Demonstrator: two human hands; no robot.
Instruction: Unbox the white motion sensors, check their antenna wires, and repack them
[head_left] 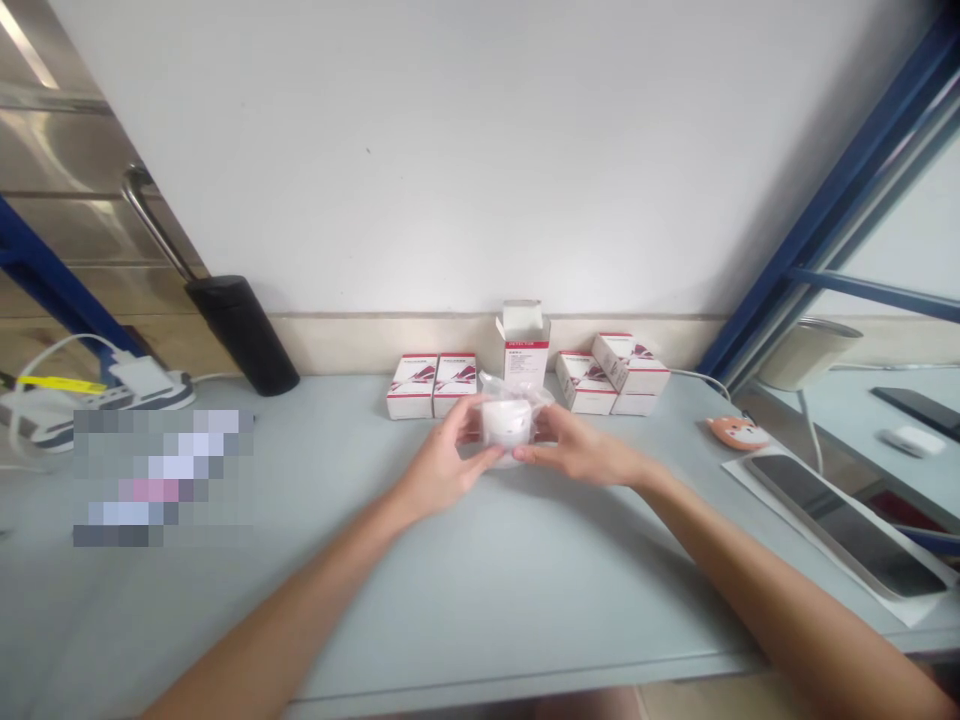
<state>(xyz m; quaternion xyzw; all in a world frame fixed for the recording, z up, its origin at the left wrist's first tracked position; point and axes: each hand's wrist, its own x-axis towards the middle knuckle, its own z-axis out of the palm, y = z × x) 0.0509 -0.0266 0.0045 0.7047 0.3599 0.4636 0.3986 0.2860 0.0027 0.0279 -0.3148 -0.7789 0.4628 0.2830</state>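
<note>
— Cables and a white charger block (142, 378) sit at the far left of the table (480, 600), then a black cylinder (244, 335) leaning by the wall. What comes after?

— Two red-and-white cartons (433, 385) side by side, an open upright carton (523, 345) behind the hands, and a small heap of red-and-white cartons (619, 375) to its right.

— And the hands?

— Left hand (442, 460) and right hand (577, 450) meet over the middle of the table, both closed around a small white round device (506, 425), fingertips pinching it from either side. It is held just above the tabletop, in front of the open carton. Something clear, probably a plastic bag, seems to wrap it; the blur makes that hard to confirm.

— Which step is that?

— I judge it as unwrapping or wrapping the device, mid-handling. The next move would call for one hand to steady the body while the other works the film.

— Farther right?

— An orange fox-shaped object (739, 432), then a dark tablet (847, 525) on white paper near the edge.
</note>
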